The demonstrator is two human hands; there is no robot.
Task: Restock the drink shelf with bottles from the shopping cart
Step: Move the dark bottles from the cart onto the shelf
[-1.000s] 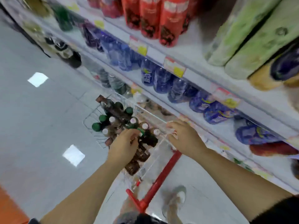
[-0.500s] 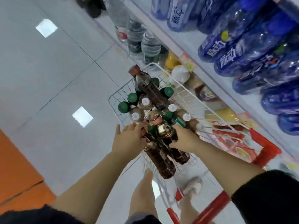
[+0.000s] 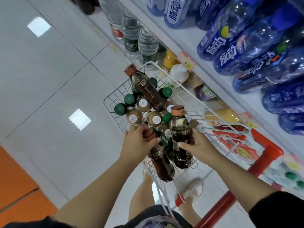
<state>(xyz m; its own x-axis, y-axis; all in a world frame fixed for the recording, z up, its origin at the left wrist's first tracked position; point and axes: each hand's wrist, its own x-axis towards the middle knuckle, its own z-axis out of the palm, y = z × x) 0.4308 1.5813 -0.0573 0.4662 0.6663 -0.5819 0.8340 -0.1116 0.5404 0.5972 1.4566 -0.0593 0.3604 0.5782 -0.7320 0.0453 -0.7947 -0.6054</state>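
From the head camera, both hands reach into the wire shopping cart [image 3: 115,94] standing beside the drink shelf [image 3: 194,51]. The right hand [image 3: 195,142] has its grip clamped on a dark bottle with a brown cap [image 3: 180,137], raised above the others. The left hand [image 3: 139,139] is closed over the top of another dark bottle [image 3: 160,162] lying along the cart's near edge. More bottles — green caps [image 3: 120,109], white caps — fill the cart; blue bottles [image 3: 230,45] line the shelf.

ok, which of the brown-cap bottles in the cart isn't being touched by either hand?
The brown-cap bottle lying tilted over the green caps at the cart's far end. The other two sit at the near end, under the left hand and right hand.
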